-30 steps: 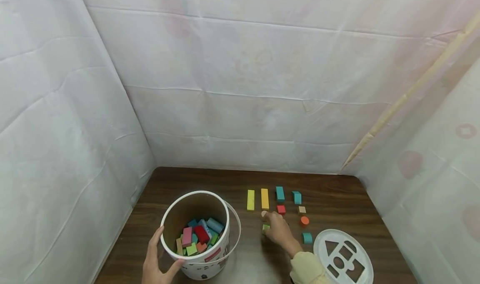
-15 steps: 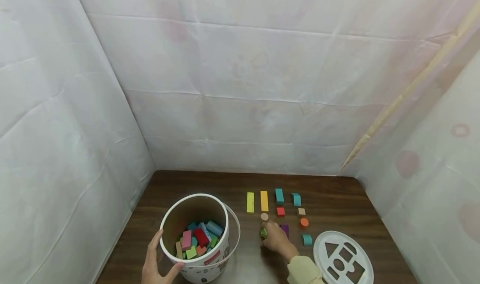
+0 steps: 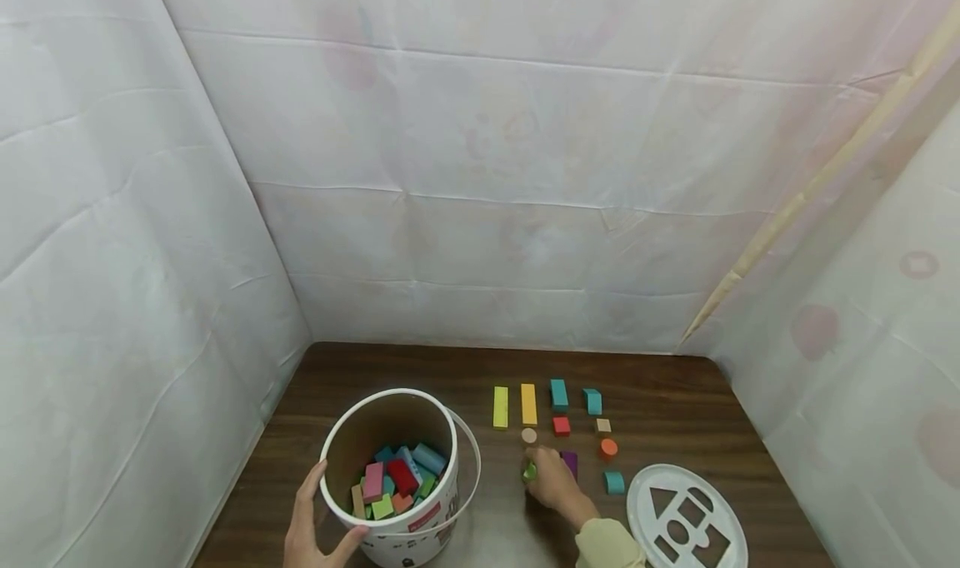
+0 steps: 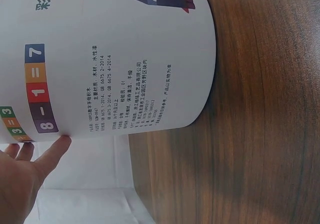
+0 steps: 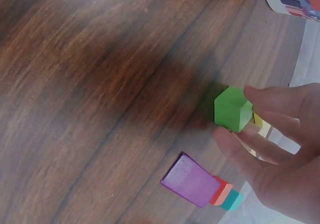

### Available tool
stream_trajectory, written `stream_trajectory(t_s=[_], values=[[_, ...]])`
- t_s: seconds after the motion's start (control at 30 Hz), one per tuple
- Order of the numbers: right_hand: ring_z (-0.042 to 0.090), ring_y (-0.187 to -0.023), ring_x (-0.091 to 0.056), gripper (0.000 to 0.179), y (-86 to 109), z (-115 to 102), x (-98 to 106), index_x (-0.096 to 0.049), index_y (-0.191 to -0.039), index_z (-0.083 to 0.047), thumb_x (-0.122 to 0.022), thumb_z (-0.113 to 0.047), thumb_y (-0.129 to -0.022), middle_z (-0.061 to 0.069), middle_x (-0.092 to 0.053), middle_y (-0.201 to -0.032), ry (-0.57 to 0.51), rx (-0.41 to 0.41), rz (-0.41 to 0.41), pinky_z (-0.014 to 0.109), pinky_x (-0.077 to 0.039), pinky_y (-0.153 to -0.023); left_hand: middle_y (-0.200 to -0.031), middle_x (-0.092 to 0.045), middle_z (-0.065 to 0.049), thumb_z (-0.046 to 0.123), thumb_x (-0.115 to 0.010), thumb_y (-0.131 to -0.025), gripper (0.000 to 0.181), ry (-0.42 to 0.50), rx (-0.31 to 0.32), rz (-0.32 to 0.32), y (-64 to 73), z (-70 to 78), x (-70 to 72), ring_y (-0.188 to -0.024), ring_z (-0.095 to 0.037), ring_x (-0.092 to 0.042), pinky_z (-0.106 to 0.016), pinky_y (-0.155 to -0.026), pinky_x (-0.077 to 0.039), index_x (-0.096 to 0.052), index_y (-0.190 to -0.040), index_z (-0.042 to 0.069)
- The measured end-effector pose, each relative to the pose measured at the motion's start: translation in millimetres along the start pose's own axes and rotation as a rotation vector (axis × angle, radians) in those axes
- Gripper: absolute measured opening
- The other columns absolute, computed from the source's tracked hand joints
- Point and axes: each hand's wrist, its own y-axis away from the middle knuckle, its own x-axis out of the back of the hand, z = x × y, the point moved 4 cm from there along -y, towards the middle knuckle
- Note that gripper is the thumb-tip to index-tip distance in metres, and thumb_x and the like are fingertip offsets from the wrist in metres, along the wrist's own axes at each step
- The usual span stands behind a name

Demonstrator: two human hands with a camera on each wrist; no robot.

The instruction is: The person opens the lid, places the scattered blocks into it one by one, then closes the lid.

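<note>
A white bucket [image 3: 453,501] of coloured blocks stands at the left of the table. My left hand [image 3: 311,518] rests on its near left side, thumb and fingers spread against the wall just under the rim; in the left wrist view the straight thumb touches the printed side. My right hand [image 3: 553,478] is low over the table and pinches a small green block [image 5: 232,109] between thumb and fingers. A purple block [image 5: 191,180] lies beside that hand, partly hidden by it in the head view. A round pale wooden block [image 3: 528,435] lies just beyond the fingers.
Behind the right hand lie a yellow-green block [image 3: 500,407], an orange-yellow block [image 3: 528,405], teal blocks and a red block [image 3: 561,426]. An orange cylinder [image 3: 607,448] and a teal block [image 3: 614,482] lie to its right. A white lid [image 3: 643,514] with cut-out shapes lies at the right.
My right hand has drawn slightly nearer and away from the round pale block, and the green block has turned in its fingers. The purple block has come into sight. My left hand stays on the bucket.
</note>
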Motion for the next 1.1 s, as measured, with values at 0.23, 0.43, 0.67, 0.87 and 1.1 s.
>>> stream_trajectory(t_s=[0.23,0.43,0.67,0.87,1.1], values=[[0.021,-0.072,-0.06,0.024,-1.8,5.3,-6.3,-0.065,-0.084,-0.002,-0.068,0.015,-0.067,0.007,-0.062,-0.079,0.008,0.028,0.014,0.037,-0.061,-0.058,-0.145,-0.03,-0.016,0.016,-0.084,-0.071,0.1,-0.007,0.001,0.003,0.8,-0.6,0.6,-0.124,-0.044,-0.037,-0.066,-0.086,-0.049,-0.023,-0.15,0.022],[0.017,-0.07,-0.059,0.023,-1.7,7.8,-9.3,-0.062,-0.081,-0.006,-0.072,0.011,-0.068,0.003,-0.062,-0.077,0.016,0.031,0.032,0.034,-0.059,-0.058,-0.145,-0.03,-0.016,0.016,-0.084,-0.072,0.099,-0.007,0.002,0.002,0.6,-0.9,0.5,-0.125,-0.044,-0.037,-0.065,-0.087,-0.05,-0.023,-0.15,0.023],[0.015,-0.069,-0.057,0.02,-0.8,7.4,-9.9,-0.066,-0.082,-0.001,-0.077,0.008,-0.068,0.005,-0.064,-0.077,-0.026,0.02,0.014,0.029,-0.057,-0.053,-0.144,-0.033,-0.015,0.016,-0.084,-0.071,0.098,-0.016,-0.004,0.024,0.5,-1.3,0.4,-0.122,-0.038,-0.039,-0.064,-0.083,-0.052,-0.025,-0.149,0.023],[0.011,-0.064,-0.053,0.021,0.1,8.1,-12.8,-0.065,-0.078,-0.001,-0.082,0.003,-0.066,0.003,-0.06,-0.071,-0.036,0.008,0.015,0.022,-0.052,-0.049,-0.144,-0.034,-0.012,0.015,-0.085,-0.07,0.099,-0.033,-0.016,0.041,0.8,-0.3,0.9,-0.122,-0.035,-0.04,-0.06,-0.083,-0.054,-0.025,-0.149,0.022],[0.011,-0.063,-0.05,0.031,3.5,6.5,-14.4,-0.059,-0.083,0.0,-0.084,-0.002,-0.065,0.002,-0.056,-0.071,-0.03,0.02,0.043,0.02,-0.047,-0.046,-0.144,-0.034,-0.013,0.014,-0.084,-0.07,0.099,-0.02,-0.014,0.034,0.7,-0.1,0.6,-0.123,-0.037,-0.039,-0.063,-0.083,-0.053,-0.025,-0.149,0.022]])
